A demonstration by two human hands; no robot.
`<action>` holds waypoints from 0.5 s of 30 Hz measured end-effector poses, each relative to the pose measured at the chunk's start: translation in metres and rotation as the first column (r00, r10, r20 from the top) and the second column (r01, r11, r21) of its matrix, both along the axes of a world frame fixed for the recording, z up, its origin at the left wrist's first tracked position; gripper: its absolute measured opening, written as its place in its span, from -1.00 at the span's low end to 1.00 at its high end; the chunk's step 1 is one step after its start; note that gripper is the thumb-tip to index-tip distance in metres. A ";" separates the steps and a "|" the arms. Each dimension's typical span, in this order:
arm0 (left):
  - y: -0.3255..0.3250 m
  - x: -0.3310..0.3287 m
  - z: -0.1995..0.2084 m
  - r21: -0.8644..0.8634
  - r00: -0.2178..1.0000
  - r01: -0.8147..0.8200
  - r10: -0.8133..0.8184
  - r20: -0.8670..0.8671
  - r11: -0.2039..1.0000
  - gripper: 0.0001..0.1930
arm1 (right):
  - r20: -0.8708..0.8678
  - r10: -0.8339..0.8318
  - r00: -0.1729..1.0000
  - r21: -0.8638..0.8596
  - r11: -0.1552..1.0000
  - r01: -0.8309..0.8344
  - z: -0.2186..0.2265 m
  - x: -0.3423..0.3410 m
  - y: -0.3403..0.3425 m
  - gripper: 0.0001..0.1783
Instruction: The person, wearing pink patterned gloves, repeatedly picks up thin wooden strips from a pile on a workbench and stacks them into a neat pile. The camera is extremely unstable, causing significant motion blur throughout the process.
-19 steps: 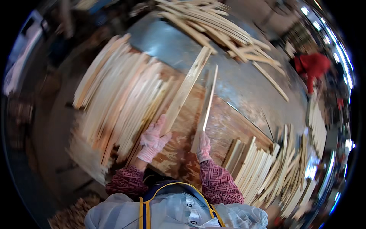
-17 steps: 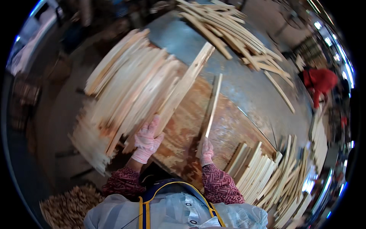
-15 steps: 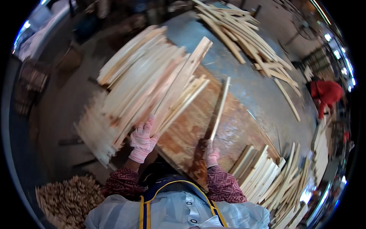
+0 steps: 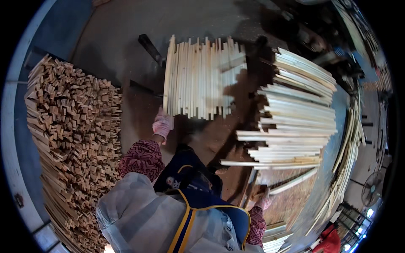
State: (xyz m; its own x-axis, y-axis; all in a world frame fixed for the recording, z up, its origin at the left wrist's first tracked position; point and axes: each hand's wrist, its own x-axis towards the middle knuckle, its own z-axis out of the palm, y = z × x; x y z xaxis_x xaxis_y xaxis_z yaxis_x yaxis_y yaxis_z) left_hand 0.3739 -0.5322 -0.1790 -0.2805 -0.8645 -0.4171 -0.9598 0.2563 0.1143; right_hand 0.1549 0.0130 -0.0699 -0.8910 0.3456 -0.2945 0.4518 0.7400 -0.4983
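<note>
I have the right hand (image 4: 264, 201) over the left part of the table (image 4: 295, 198), its gloved fingers closed narrowly around the near end of one pale stick (image 4: 296, 181). That stick slants across the brown boards of the table, just beside the long row of sticks (image 4: 299, 111) laid there; whether it touches the table, I can't tell. Several sticks of the row poke out past the table's left edge, by uneven amounts. My left hand (image 4: 161, 125), in a pink and white glove below a patterned sleeve (image 4: 142, 158), is well apart from the table, out to its left. Its fingers are at the lower end of the outermost stick (image 4: 168, 80) of the side pile (image 4: 206, 78); I can't tell whether they grip that stick or only touch it. The side pile lies left of the table with a gap between, and two dark bars (image 4: 151, 49) stick out from its left side. Farthest left of the table, I see a big heap of short wood pieces (image 4: 76, 130). Loose strips (image 4: 341, 179) lie along the table's right side, and beyond that stand a fan (image 4: 371, 188) and a co-worker in red (image 4: 329, 241).
</note>
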 end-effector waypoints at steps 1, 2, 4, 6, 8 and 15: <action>-0.002 0.029 -0.035 -0.010 0.978 -0.131 0.127 -0.166 0.991 -0.50 | 0.023 0.001 1.000 0.080 0.997 -0.003 -0.008 0.002 0.021 -0.23; -0.016 0.037 -0.055 -0.035 0.908 -0.261 0.233 -0.349 0.965 -0.49 | 0.015 -0.012 1.000 0.060 0.998 0.011 -0.012 -0.002 0.024 -0.26; -0.059 0.024 -0.052 0.082 0.888 -0.366 0.374 -0.266 0.927 -0.42 | 0.089 -0.028 0.996 -0.039 0.999 0.032 -0.024 -0.008 0.037 -0.32; -0.090 0.016 -0.087 0.103 0.885 -0.405 0.418 -0.205 0.909 -0.39 | 0.088 -0.116 0.989 -0.090 0.988 0.124 -0.034 -0.004 0.050 -0.37; -0.105 0.005 -0.092 0.337 0.835 -0.389 0.483 -0.264 0.857 -0.35 | 0.034 -0.190 0.981 0.048 0.981 0.189 -0.039 -0.003 0.054 -0.35; -0.143 0.009 -0.231 0.378 1.000 0.017 -0.010 -0.020 0.926 -0.41 | 0.080 -0.280 0.957 -0.195 0.937 0.290 -0.044 -0.002 0.056 -0.17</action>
State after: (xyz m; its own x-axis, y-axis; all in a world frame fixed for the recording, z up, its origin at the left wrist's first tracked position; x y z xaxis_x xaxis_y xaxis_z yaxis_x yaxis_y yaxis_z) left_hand 0.3831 -0.6755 -0.4102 -0.3011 -0.6398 -0.7071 -0.9536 0.2040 0.2215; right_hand 0.1529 0.0695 -0.1137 -0.7462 0.5115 -0.4262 0.6570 0.4622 -0.5956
